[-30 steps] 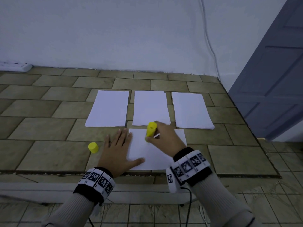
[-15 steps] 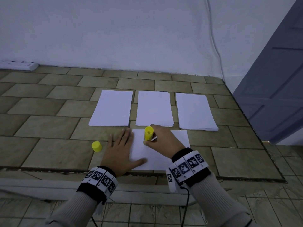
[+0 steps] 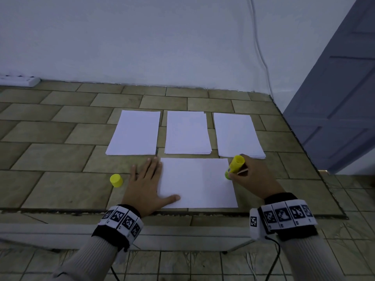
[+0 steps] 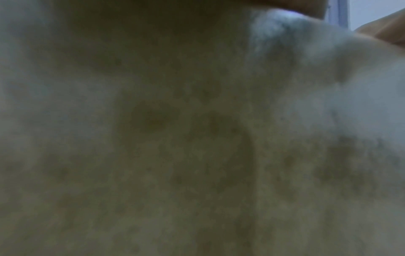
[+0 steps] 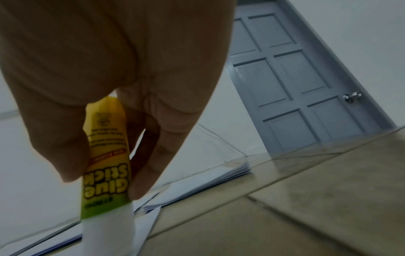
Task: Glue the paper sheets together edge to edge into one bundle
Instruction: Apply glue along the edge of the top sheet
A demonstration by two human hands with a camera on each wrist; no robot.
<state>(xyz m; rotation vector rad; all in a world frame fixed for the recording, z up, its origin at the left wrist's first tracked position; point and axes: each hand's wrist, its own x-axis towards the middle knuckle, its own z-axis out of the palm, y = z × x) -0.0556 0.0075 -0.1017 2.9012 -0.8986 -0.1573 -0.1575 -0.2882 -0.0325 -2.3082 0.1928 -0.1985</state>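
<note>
Three stacks of white paper lie in a row on a tiled tabletop: the left stack, the middle stack and the right stack, all on the far side of one single sheet that lies crosswise near the table's front edge. Beyond the stacks stands a pale wall, with a grey panelled door off to the sheet's right and a white power strip far to its left. One yellow cap stands just left of the sheet. The left hand lies flat with fingers spread, its thumb pressing the sheet's left edge. The right hand is curled around one yellow glue stick, tip down at the sheet's right edge.
</note>
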